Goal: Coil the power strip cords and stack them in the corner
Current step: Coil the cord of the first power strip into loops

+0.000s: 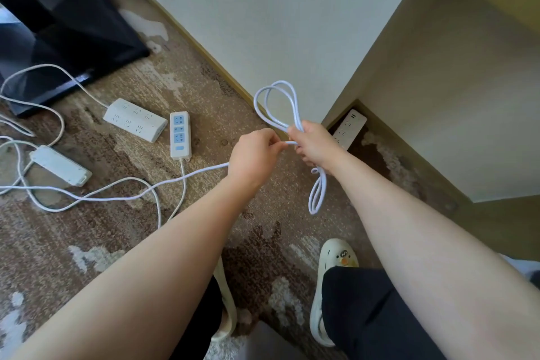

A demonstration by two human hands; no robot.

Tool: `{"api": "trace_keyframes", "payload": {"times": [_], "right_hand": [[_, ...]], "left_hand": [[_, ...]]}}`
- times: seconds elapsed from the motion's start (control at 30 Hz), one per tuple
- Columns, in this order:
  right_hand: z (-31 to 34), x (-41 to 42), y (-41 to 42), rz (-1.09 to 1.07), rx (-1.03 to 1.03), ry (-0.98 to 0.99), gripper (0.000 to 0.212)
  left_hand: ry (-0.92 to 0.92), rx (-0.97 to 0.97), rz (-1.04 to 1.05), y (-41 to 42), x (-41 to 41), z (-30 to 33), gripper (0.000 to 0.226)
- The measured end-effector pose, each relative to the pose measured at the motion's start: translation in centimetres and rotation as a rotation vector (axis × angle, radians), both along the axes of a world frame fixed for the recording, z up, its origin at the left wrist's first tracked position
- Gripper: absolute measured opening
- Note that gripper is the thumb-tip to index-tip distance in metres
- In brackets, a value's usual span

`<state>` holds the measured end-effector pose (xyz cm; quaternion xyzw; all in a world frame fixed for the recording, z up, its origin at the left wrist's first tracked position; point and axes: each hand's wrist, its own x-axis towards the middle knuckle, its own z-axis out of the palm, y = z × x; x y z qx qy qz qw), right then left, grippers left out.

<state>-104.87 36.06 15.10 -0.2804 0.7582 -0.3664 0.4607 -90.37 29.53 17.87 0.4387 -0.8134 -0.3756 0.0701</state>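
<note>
Above the patterned carpet (122, 231), near the wall corner, I see my right hand (314, 145) gripping a white cord (277, 105) gathered in loops. My left hand (254, 155) pinches the cord's trailing length. One power strip (349, 128) lies in the corner; three others (180, 135) lie scattered to the left.

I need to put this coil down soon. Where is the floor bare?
Bare carpet lies along the baseboard, between the blue-faced strip and the corner strip. Left of the blue-faced strip, loose cords and two more strips crowd the floor.
</note>
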Motion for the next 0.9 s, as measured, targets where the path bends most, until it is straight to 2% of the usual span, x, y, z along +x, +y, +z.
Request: {"api": "trace_keyframes", "payload": {"times": [0.17,0.3,0.4,0.5,0.67,0.8,0.9], "right_hand": [[0.0,-1.8,0.7,-0.004,0.013,0.154,0.034],[0.8,-1.3,0.9,0.273,0.045,0.282,0.049],[1.4,-0.9,0.8,0.283,0.030,0.223,0.047],[1.6,-0.8,0.8,0.304,0.063,0.257,0.045],[1.9,-2.0,1.2,0.136,0.075,0.353,0.048],[2.3,-4.1,2.1,-0.067,0.028,0.406,0.048],[2.2,-5.0,2.8,-0.128,0.023,0.422,0.047]], "left_hand": [[-0.108,0.110,-0.063,-3.4,3.0,-0.7,0.019],[0.027,0.042,0.013,-4.3,3.2,-0.6,0.020],[0.107,-0.021,0.052,-4.9,2.7,-0.2,0.021],[0.054,0.006,0.045,-5.1,3.0,-0.6,0.022],[-0.004,0.051,0.021,-6.0,5.0,-1.5,0.014],[-0.078,0.099,-0.008,-7.7,9.1,-2.2,0.019],[-0.134,0.132,0.065,-8.0,10.9,-2.4,0.023]]}}
